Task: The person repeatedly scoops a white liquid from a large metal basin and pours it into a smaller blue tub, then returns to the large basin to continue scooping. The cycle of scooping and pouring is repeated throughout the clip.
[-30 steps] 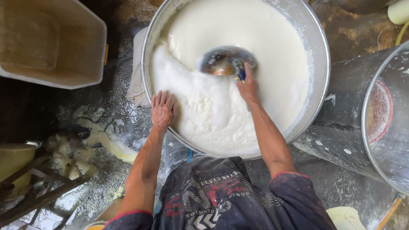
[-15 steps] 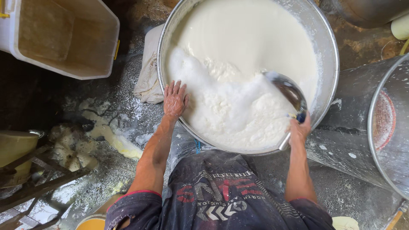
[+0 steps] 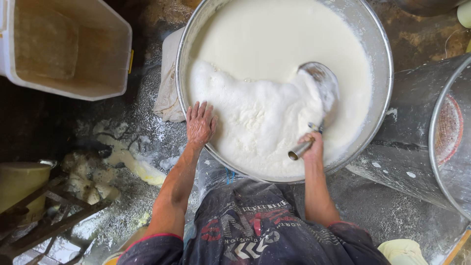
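Note:
A wide metal basin [image 3: 385, 73] full of white liquid sits in front of me, with a patch of thick white foam [image 3: 260, 113] gathered on its near side. My left hand [image 3: 199, 124] rests flat, fingers spread, on the basin's near left rim. My right hand [image 3: 312, 145] grips the metal handle of a ladle [image 3: 321, 86], whose bowl lies in the liquid at the foam's right edge.
An empty beige plastic tub [image 3: 68, 54] stands at the upper left. A folded cloth [image 3: 167, 83] lies against the basin's left side. A large metal drum [image 3: 441, 132] lies on the right. The wet floor holds pale residue [image 3: 132, 164], and a wooden frame [image 3: 44, 221] sits lower left.
My right hand drew the ladle from the basin's far middle to its near right side, pushing foam along. The left hand stayed on the rim. The view shifted left.

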